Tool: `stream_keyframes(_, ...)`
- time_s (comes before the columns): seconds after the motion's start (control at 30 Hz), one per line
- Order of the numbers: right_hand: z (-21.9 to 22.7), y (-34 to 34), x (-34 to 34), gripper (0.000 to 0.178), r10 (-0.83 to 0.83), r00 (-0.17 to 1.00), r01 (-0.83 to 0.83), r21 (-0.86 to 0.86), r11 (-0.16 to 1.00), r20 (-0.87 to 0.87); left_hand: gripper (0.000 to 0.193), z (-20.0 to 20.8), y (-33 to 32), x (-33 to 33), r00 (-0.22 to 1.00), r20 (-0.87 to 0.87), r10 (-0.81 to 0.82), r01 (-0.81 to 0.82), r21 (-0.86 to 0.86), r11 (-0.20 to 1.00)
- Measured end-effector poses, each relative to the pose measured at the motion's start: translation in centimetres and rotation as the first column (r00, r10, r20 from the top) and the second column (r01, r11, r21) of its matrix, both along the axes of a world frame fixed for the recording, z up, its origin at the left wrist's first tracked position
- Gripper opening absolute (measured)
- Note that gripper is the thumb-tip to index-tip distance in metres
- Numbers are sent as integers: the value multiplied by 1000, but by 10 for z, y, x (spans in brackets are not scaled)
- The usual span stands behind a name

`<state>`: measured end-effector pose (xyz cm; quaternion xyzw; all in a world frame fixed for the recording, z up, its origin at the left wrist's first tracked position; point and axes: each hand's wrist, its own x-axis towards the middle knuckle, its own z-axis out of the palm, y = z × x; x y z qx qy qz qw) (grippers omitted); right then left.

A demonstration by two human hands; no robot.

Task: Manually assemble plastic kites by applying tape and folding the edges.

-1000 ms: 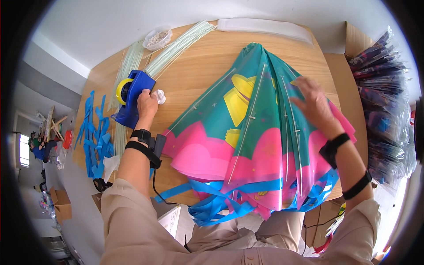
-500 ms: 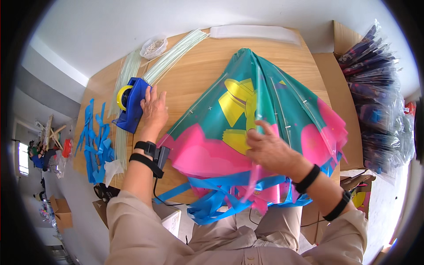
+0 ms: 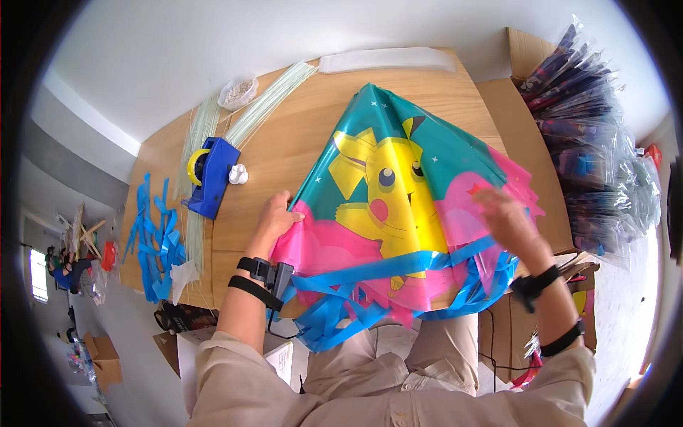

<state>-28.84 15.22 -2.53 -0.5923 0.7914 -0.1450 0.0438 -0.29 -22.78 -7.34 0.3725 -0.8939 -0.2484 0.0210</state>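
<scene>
A kite [image 3: 363, 235] of thin sheet, green on top and pink below with a yellow cartoon figure, lies spread on the wooden table, its point away from me. At its left edge, my left hand [image 3: 276, 219] pinches the pink border, thumb uppermost. My right hand [image 3: 506, 217] is over the pink right side, its fingers smeared by motion, so its grip is unclear. Blue ribbon tails [image 3: 334, 324] hang over the near table edge. Left of the kite stands a blue tape dispenser [image 3: 217, 178] with a yellow-cored roll, a small white crumpled piece [image 3: 238, 174] beside it.
Bundles of thin pale rods [image 3: 274, 99] and a plastic tub of small bits [image 3: 238, 92] occupy the table's far left. More blue ribbon strips [image 3: 153, 242] lie at the left edge. A cardboard box [image 3: 523, 135] with many plastic-wrapped packs [image 3: 587, 153] stands on the right.
My left hand has moved from beside the tape dispenser to the kite's left edge. The right hand has gone rightward. White rods showed on the kite before; now the yellow figure is exposed.
</scene>
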Motion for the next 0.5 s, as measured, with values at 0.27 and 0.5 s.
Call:
stream_keyframes(0.27, -40, -5, 53, 37, -282, 920, 243, -168, 955, -272, 11, 62, -32, 39, 985, 48, 163, -89, -673, 734)
stream_keyframes(0.5, -35, 15, 45, 27, -365, 926, 377, -269, 886, 96, 22, 73, -4, 40, 992, -115, -54, -72, -862, 502)
